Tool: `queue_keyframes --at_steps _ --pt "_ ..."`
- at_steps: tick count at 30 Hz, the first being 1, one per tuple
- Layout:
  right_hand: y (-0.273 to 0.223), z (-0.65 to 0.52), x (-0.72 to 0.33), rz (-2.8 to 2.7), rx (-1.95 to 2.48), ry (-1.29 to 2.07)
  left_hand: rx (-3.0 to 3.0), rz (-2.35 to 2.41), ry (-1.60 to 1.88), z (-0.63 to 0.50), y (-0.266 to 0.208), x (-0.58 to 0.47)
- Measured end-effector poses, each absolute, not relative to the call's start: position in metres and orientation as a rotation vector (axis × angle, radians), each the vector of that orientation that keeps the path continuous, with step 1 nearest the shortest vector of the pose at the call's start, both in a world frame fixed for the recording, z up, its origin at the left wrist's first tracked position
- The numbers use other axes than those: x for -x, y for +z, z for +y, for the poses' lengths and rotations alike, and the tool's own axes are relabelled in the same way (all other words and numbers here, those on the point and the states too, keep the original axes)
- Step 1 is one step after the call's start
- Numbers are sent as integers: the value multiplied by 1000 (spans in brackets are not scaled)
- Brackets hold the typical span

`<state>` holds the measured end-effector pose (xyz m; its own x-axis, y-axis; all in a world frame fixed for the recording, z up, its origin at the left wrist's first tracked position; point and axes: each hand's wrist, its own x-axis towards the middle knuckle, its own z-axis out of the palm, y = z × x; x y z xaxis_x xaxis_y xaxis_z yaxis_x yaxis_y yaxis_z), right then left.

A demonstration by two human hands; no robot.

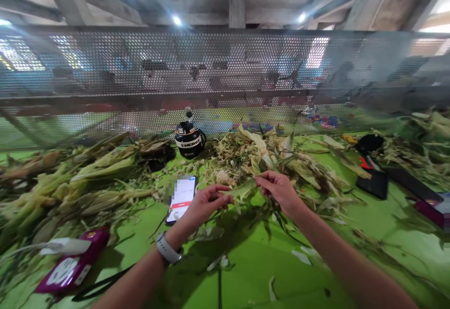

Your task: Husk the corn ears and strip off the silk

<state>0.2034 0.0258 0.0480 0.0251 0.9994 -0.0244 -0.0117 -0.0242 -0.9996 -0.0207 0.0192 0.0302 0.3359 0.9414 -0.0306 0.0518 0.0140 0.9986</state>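
Observation:
A strip of green corn husk (243, 190) stretches between my two hands, above the green tabletop. My left hand (210, 201), with a pale watch on its wrist, pinches the strip's left end between thumb and fingers. At the other end, my right hand (277, 189) closes its fingertips on the husk. Just beyond them lies a heap of torn husk pieces (235, 152), and longer leaves (270, 156) rise from it. Close to my left hand is a lit phone (182, 199), lying face up.
A long pile of husks (94, 177) covers the left side. A black jug (190, 140) stands before a perforated metal screen (133, 65). Purple tissue pack (73, 264) sits front left; a dark phone (373, 182) and more husks (418, 152) lie to the right.

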Motion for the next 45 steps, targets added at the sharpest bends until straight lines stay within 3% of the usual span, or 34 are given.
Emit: queue_keyframes --at_steps 7,17,25,29,37,45 --pt "44 21 -203 -1133 1248 1304 -1184 1041 1071 21 20 22" --pt "43 21 -203 -1084 1202 1316 -1184 686 494 13 24 30" --pt "43 18 -200 -1249 1173 1351 -1365 809 444 6 13 20" --pt "40 17 -203 -1361 1215 1054 -1267 831 473 3 13 15" --pt "26 -8 -188 -2326 767 285 -1092 997 956 2 19 7" --pt "8 -7 -184 -2238 766 260 -1127 993 953 -4 16 1"
